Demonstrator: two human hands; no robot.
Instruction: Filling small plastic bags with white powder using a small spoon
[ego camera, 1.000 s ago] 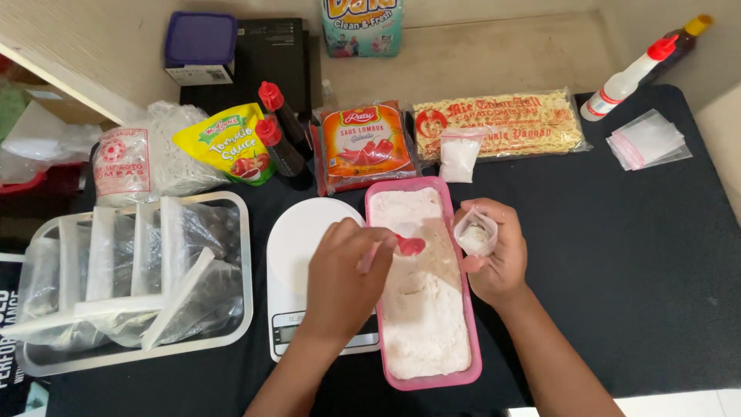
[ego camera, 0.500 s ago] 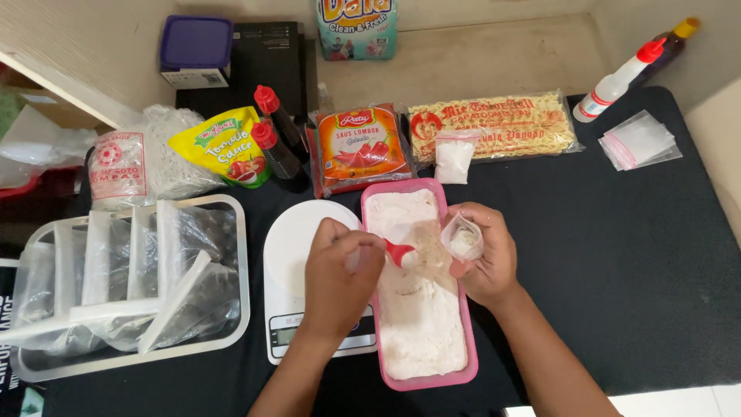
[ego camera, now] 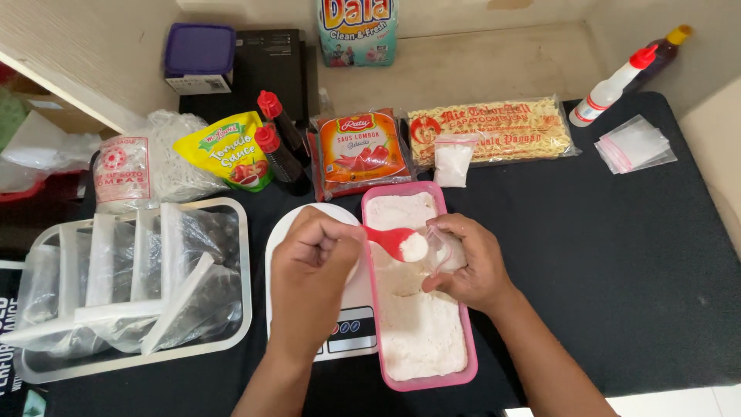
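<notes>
My left hand (ego camera: 312, 266) grips a small red spoon (ego camera: 395, 243) heaped with white powder. The spoon's tip sits at the mouth of a small clear plastic bag (ego camera: 446, 251) that my right hand (ego camera: 471, 266) holds open. Both hover over a pink rectangular tray (ego camera: 370, 255) filled with white powder (ego camera: 417, 324). A white digital kitchen scale (ego camera: 347, 328) lies under my left hand, left of the tray.
A small filled bag of powder (ego camera: 451, 161) lies beyond the tray, among sauce packets (ego camera: 363, 150), dark sauce bottles (ego camera: 279, 150) and a noodle pack (ego camera: 494, 127). A white bin of plastic bags (ego camera: 131, 278) stands left. Empty zip bags (ego camera: 634, 144) and squeeze bottles (ego camera: 614, 86) sit far right.
The spoon has lifted out of the powder with a heap on it and moved right to the bag's mouth. My right hand has tilted the bag toward it.
</notes>
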